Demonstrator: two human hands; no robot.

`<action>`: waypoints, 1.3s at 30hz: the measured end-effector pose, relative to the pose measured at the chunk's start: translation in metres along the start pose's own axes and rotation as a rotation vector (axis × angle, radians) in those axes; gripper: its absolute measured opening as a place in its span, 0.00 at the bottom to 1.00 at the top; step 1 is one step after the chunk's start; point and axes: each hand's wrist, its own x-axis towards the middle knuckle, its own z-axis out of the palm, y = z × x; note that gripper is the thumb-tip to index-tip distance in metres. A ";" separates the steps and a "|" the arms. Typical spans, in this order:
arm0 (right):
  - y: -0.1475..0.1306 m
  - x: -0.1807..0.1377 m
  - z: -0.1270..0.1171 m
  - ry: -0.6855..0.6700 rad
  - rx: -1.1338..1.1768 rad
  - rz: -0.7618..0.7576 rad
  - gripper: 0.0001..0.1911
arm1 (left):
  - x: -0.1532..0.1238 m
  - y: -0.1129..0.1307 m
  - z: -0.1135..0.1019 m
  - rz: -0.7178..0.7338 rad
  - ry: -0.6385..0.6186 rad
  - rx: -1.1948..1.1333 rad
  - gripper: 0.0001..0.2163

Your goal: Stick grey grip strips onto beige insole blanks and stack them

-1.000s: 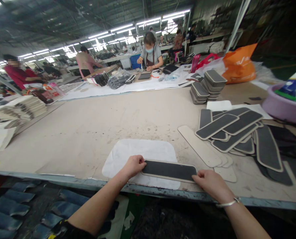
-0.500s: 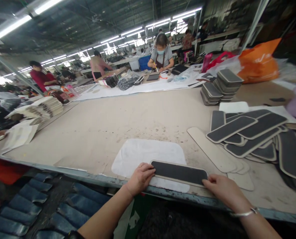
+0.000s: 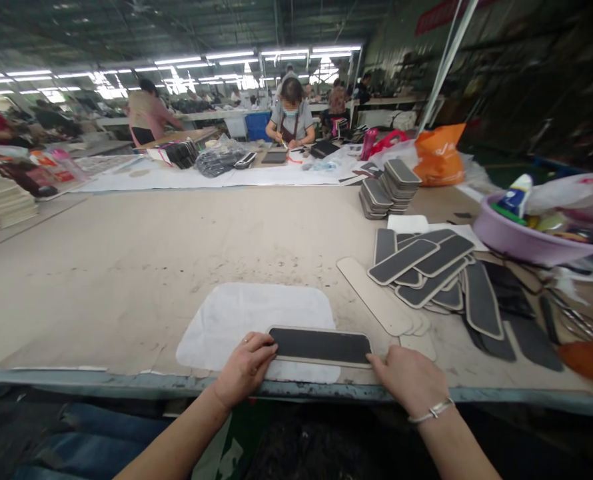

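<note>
A long dark panel (image 3: 321,346) with a pale border and rounded corners lies near the table's front edge, partly over a white sheet (image 3: 256,303). My left hand (image 3: 249,363) grips its left end, fingers on top. At the opposite end, my right hand (image 3: 409,377) pinches the lower right corner between thumb and curled fingers; a metal bangle is on that wrist. Just beyond the right hand lie several plain beige strips (image 3: 371,293), overlapping one another. Beside them is a loose pile of similar dark panels (image 3: 426,283).
Neat stacks of smaller dark pieces (image 3: 401,187) stand behind the pile. To the right are a purple basin (image 3: 521,240) with bottles and bags, and an orange bag (image 3: 439,157). A co-worker (image 3: 291,117) works across the table (image 3: 151,233); a pale stack (image 3: 6,203) sits at left.
The view has turned right and levelled, bringing the purple basin into fuller view. Both hands keep hold of the dark panel, which stays in about the same place on the table.
</note>
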 end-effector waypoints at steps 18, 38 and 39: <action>-0.047 -0.007 0.069 0.241 0.206 -0.693 0.38 | 0.004 0.006 -0.001 -0.013 -0.023 0.051 0.10; -0.003 0.005 0.098 0.525 0.089 -0.590 0.39 | 0.045 0.109 0.043 -0.043 -0.352 0.209 0.33; -0.003 0.005 0.097 0.519 0.088 -0.591 0.39 | 0.043 0.104 0.042 -0.069 -0.368 0.238 0.34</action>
